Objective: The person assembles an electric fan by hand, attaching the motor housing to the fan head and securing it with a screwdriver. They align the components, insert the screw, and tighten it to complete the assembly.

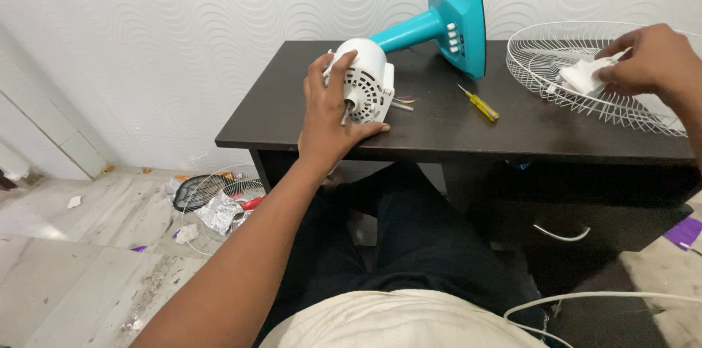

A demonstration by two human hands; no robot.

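A fan body lies on its side on the dark table (439, 140): a white motor housing (368, 77) with a bare shaft, joined to a teal stem and base (455, 20). My left hand (329, 110) grips the white motor housing at its front, thumb under it. My right hand (651, 59) holds a white cloth (585, 74) inside the white wire fan guard (578, 74) at the table's right end.
A yellow-handled screwdriver (479, 103) lies on the table between the motor and the guard. On the floor at left sit a second wire guard (219, 205), crumpled foil and scraps. A white cable (585, 297) runs at lower right. The wall stands right behind the table.
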